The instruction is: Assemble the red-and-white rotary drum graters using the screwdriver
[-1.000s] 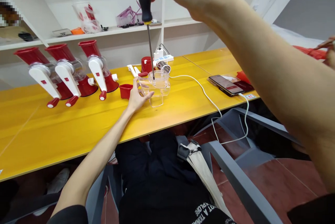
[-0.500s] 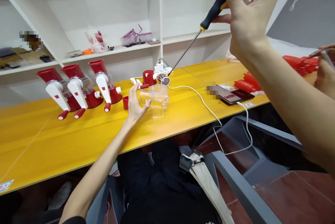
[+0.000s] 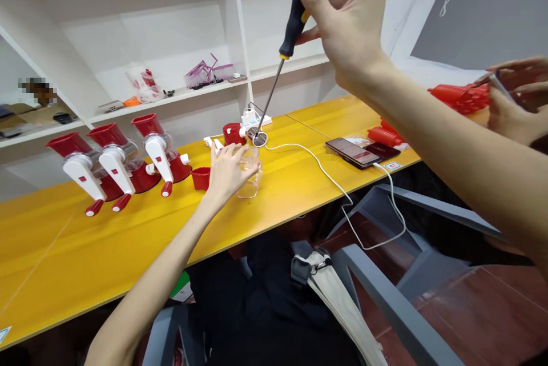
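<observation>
Raised in the upper right, my right hand (image 3: 353, 17) is closed around the dark blue and yellow handle of a screwdriver (image 3: 295, 23). Its long shaft slants down, and the tip appears over the small metal grater drum (image 3: 260, 139) on the table; contact cannot be told. My left hand (image 3: 229, 173) reaches over a clear plastic grater housing (image 3: 249, 188), thumb and fingers around its upper part, hiding much of it. Left of that hand stands a red hopper (image 3: 200, 179). Behind it are a red base (image 3: 233, 133) and a white crank (image 3: 213, 142).
Several assembled red-and-white rotary graters (image 3: 115, 169) stand at the left. Phones (image 3: 353, 152) with a white cable (image 3: 319, 169) lie to the right. Another person's hands (image 3: 518, 103) are beside red plastic parts (image 3: 460, 97). White shelves (image 3: 175, 95) rise behind the yellow table (image 3: 128, 246).
My left hand has closed over the clear housing, from open beside it. The right hand and screwdriver have shifted left in view, the shaft now steeper. The whole view has shifted slightly.
</observation>
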Available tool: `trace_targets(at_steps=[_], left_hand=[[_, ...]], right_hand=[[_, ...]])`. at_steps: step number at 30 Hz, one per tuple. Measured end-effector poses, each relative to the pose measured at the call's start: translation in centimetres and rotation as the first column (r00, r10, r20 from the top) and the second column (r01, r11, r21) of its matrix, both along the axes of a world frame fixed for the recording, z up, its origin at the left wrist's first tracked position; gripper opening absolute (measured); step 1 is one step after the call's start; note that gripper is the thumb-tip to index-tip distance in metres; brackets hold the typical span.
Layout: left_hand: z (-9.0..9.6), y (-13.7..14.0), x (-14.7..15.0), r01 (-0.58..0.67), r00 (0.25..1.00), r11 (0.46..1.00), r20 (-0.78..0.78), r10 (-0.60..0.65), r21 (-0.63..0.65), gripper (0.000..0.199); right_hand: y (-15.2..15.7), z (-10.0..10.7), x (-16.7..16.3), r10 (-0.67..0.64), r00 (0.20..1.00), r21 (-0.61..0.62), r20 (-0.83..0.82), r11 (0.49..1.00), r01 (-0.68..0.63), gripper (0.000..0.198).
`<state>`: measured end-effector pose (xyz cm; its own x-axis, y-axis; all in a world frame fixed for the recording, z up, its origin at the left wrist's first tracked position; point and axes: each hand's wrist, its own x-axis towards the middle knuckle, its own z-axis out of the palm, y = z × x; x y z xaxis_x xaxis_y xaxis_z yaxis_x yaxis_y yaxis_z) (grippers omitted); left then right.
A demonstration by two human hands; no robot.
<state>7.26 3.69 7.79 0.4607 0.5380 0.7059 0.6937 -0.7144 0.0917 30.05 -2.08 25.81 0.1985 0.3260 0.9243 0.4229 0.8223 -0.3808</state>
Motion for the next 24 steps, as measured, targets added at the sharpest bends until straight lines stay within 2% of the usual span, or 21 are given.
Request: trace_targets(at_steps=[4,7,10,12,16,18,24], left_hand=[[0.5,-0.4,-2.0,0.199,0.978,0.975,-0.039,-0.204,-0.101,0.047],[0.3,-0.8,-2.9,0.309,0.951,0.943,0.019,-0.309,-0.122,0.047],[-0.6,-1.3,-3.2,0.304,0.945,0.951,0.141,-0.294,-0.052,0.032],[-1.6,-1.4,-3.2,0.285,0.935,0.958,0.226,-0.272,-0.027,0.029],[-3.6,-0.6,-3.5,0.332,0.889,0.943,0.326,-0.321,0.023,0.052],[-4.3,0.1,-3.6,0.36,0.87,0.932,0.341,-0.355,0.053,0.062],[-5.1,1.1,-3.5,0.414,0.826,0.906,0.384,-0.413,0.086,0.063]], right_hand=[[0.2,0.4,0.2,0.048,0.999,0.001,-0.008,0.999,-0.048,0.036],[0.2,0.6,-0.4,0.069,0.997,0.005,-0.017,0.998,-0.069,0.033],[0.2,0.6,-1.6,0.065,0.998,-0.015,0.01,0.998,-0.065,0.026],[0.5,0.5,-2.4,0.059,0.997,-0.023,0.047,0.998,-0.057,0.024],[1.1,-0.2,-4.0,0.03,0.991,0.012,0.131,0.999,-0.032,0.031],[1.3,-0.6,-4.6,0.014,0.987,-0.012,0.157,1.0,-0.012,0.033],[1.6,-0.8,-5.5,0.022,0.98,-0.106,0.197,0.994,-0.001,0.028]])
